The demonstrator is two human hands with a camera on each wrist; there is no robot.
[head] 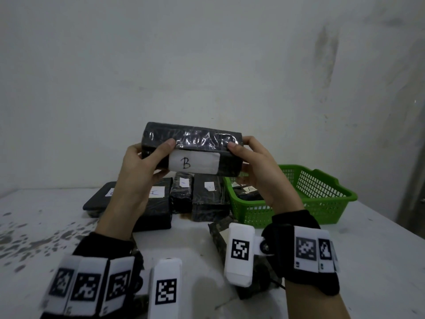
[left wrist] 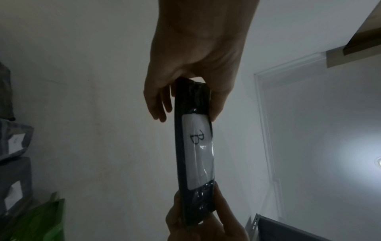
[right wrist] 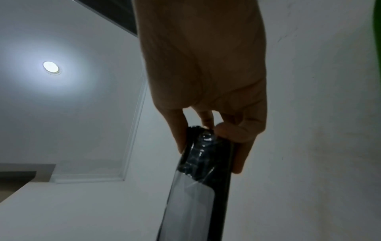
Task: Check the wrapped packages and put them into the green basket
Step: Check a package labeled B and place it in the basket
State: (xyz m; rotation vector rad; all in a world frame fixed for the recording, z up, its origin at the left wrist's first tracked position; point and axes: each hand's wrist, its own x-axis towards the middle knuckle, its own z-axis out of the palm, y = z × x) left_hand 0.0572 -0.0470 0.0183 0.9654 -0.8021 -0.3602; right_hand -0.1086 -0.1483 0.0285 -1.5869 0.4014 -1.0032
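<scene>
Black plastic wrap, glossy with clear film, covers the package marked B (head: 193, 150), held up in the air above and to the left of the green basket (head: 322, 199). Left hand (head: 140, 171) clamps one end, thumb on the near face and fingers behind. Right hand (head: 255, 171) clamps the other end the same way. White label (head: 194, 163) faces the head camera, likely so the letter can be read; the check looks under way, drop-in not yet done.

Green basket sits on the desk (head: 379, 261), one package labelled A (head: 249, 192) already inside. Left of the basket, four more dark packages (head: 208, 196) lie side by side on the desk, labels up, probably awaiting their turn. Another camouflage-patterned packet (head: 218, 231) lies just in front of the basket, partly hidden by the right wrist.
</scene>
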